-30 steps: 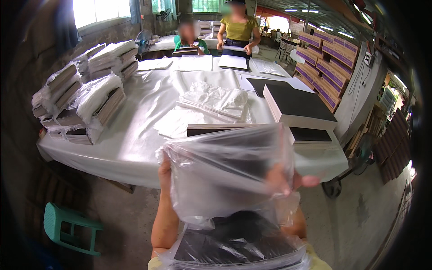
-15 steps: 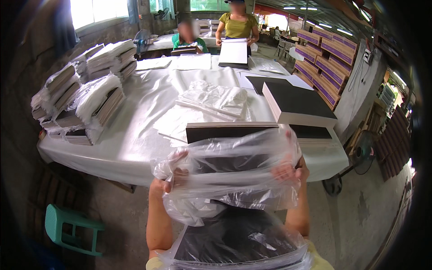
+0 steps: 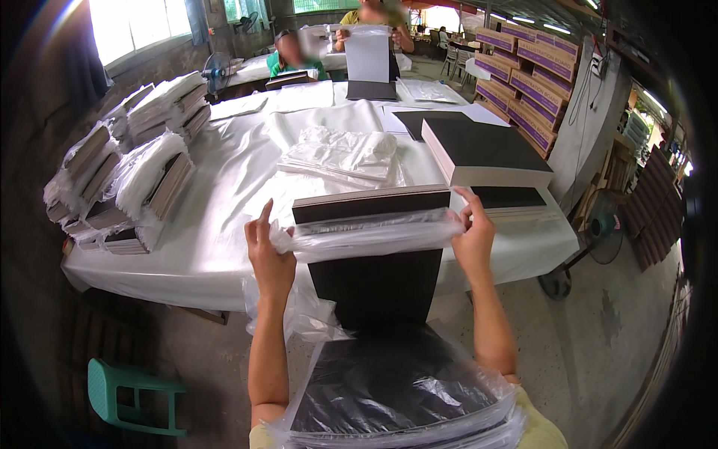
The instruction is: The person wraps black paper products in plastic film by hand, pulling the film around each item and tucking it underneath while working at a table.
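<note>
A stack of black boards (image 3: 374,288) stands tilted up from my lap against the table's near edge, its pale layered edge at the top. Clear plastic bag film (image 3: 374,238) runs bunched across the stack's upper part. My left hand (image 3: 271,254) grips the bunched film at the stack's left side, index finger pointing up. At the right side, my right hand (image 3: 473,228) pinches the film's other end with fingers curled. A lower part of the stack, near my body, lies inside clear plastic (image 3: 404,389). Loose film hangs beside my left forearm.
Folded clear bags (image 3: 340,156) lie mid-table, and a thick black-topped board stack (image 3: 486,150) stands right. Wrapped stacks (image 3: 149,168) pile up left. Across the table, a person (image 3: 372,34) holds a white sheet; another sits. A green stool (image 3: 134,396) and a fan (image 3: 602,232) flank the table.
The film, spread wide over the boards before, is now bunched in a narrow band near the top. My hands have moved up and apart, baring the black board below.
</note>
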{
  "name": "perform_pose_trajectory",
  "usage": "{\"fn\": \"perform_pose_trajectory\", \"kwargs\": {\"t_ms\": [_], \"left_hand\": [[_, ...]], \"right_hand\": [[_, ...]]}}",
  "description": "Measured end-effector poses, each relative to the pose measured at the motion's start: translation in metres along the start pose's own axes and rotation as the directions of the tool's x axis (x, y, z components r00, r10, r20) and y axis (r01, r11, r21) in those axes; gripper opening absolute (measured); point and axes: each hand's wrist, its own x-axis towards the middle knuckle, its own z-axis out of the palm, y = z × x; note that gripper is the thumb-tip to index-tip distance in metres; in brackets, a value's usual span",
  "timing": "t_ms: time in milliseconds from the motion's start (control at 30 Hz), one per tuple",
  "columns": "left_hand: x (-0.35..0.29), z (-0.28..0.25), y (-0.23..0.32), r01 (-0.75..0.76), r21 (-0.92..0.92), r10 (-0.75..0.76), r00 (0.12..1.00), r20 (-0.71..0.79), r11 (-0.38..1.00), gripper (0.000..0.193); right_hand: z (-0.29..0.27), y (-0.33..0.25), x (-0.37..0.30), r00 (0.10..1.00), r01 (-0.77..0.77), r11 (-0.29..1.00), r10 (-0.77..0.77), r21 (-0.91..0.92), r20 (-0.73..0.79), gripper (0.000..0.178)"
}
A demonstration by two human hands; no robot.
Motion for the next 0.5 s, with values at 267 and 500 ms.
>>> {"fn": "perform_pose_trajectory", "kwargs": {"t_ms": [267, 500], "left_hand": [[-0.010, 0.001, -0.010, -0.118, 0.109, 0.106, 0.988, 0.113, 0.987, 0.057], [-0.032, -0.007, -0.018, -0.287, -0.018, 0.285, 0.956, -0.071, 0.958, 0.048]], "right_hand": [[0.008, 0.018, -0.002, 0.967, 0.224, 0.954, -0.243, -0.197, -0.075, 0.048], [0.010, 0.013, -0.025, 0.922, 0.258, 0.946, -0.301, -0.194, -0.242, 0.044]]}}
